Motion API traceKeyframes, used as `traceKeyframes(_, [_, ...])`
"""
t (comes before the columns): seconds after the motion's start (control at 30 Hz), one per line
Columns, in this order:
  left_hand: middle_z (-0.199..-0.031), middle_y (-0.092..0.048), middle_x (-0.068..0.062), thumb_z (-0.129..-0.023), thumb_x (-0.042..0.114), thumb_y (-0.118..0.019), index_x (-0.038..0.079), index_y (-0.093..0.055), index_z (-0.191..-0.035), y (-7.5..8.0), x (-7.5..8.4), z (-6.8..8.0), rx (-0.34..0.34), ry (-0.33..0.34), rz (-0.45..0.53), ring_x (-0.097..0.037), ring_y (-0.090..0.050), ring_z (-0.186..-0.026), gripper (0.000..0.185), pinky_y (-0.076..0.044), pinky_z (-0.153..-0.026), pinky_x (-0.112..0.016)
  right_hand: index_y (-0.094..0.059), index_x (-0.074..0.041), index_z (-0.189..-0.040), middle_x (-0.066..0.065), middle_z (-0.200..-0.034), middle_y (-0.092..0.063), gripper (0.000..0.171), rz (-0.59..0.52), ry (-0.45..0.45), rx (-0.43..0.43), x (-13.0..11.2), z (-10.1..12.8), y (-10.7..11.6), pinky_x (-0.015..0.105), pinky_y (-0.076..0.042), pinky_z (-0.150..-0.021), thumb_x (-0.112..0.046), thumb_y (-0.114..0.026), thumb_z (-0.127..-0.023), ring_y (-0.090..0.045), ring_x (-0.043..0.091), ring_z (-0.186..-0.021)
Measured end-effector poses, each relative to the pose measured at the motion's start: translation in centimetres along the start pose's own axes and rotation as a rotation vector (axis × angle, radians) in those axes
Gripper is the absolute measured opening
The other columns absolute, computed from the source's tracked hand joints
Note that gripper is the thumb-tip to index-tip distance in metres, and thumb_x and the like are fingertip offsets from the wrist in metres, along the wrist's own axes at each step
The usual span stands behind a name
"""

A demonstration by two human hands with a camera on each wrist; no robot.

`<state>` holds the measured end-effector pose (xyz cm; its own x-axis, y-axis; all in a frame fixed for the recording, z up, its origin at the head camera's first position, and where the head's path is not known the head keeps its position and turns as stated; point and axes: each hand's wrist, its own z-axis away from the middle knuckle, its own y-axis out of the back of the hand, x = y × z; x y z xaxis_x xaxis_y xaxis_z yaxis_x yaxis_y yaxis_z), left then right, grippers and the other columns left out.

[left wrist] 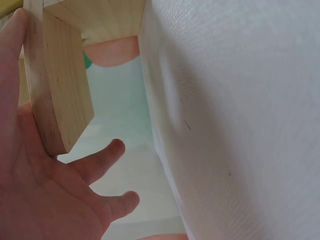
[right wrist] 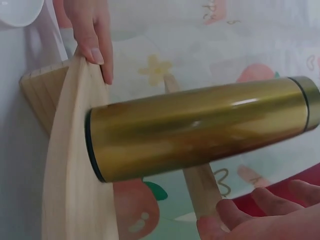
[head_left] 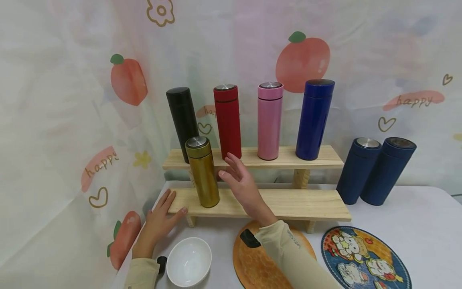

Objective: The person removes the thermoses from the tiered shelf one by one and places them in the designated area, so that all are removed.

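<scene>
A gold thermos bottle (head_left: 203,176) with a silver-topped lid stands upright near the left end of the lower wooden shelf (head_left: 288,200). My right hand (head_left: 247,192) is just right of it, fingers extended and nothing held; in the right wrist view a gap shows between those fingers (right wrist: 270,207) and the bottle. At the shelf's left end rests my left hand (head_left: 157,226), thumb on the board and two straight fingers (left wrist: 100,162) reaching past its end. On the upper shelf (head_left: 249,157) stand black (head_left: 182,120), red (head_left: 227,120), pink (head_left: 270,124) and blue (head_left: 315,120) thermoses.
Two dark blue thermoses (head_left: 359,170) stand on the white table right of the rack. In front are a white bowl (head_left: 189,263), a round orange-brown mat (head_left: 249,261) under my right forearm, and a blue cartoon mat (head_left: 364,257). Printed cloth hangs behind and at left.
</scene>
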<state>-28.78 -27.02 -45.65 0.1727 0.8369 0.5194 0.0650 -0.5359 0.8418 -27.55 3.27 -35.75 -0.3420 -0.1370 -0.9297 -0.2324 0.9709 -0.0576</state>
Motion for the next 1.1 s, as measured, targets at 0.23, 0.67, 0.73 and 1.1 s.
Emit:
traceKeyframes(0.23, [-0.177, -0.02, -0.014, -0.103, 0.059, -0.062, 0.01, -0.031, -0.17, -0.1, 0.1, 0.4, 0.024, -0.024, 0.04, -0.044, -0.029, -0.157, 0.088, -0.009, -0.115, -0.084, -0.029, -0.01, -0.169, 0.015, -0.17, -0.037, 0.075, -0.031, -0.017, -0.027, 0.6, -0.3, -1.4, 0.057, -0.035, -0.122, -0.021, -0.065, -0.105, -0.04, 0.037, -0.153])
traceKeyframes(0.67, [-0.179, -0.014, -0.012, -0.104, 0.064, -0.057, 0.012, -0.026, -0.172, 0.5, 0.1, -0.3, -0.002, -0.013, 0.016, -0.041, -0.023, -0.16, 0.09, -0.006, -0.118, -0.082, -0.03, -0.019, -0.17, 0.011, -0.173, -0.032, 0.079, 0.018, -0.092, -0.058, 0.8, -1.3, -2.7, 0.052, -0.032, -0.124, -0.025, -0.069, -0.102, -0.034, 0.033, -0.157])
traceKeyframes(0.73, [-0.179, -0.014, -0.012, -0.104, 0.063, -0.057, 0.012, -0.027, -0.171, 0.6, 0.2, -0.6, -0.001, -0.015, 0.012, -0.042, -0.024, -0.159, 0.09, -0.007, -0.118, -0.081, -0.031, -0.019, -0.17, 0.01, -0.173, -0.032, 0.078, 0.036, -0.092, -0.056, 0.9, -1.6, -2.7, 0.053, -0.032, -0.124, -0.026, -0.069, -0.102, -0.035, 0.032, -0.157])
traceKeyframes(1.1, [-0.178, -0.015, -0.014, -0.105, 0.058, -0.06, 0.009, -0.029, -0.17, 0.5, 0.1, -0.3, -0.014, -0.007, 0.015, -0.045, -0.026, -0.158, 0.087, -0.008, -0.117, -0.083, -0.032, -0.017, -0.168, 0.012, -0.169, -0.037, 0.082, 0.05, -0.14, -0.05, 1.5, -2.6, -3.4, 0.056, -0.033, -0.123, -0.022, -0.075, -0.099, -0.039, 0.035, -0.153])
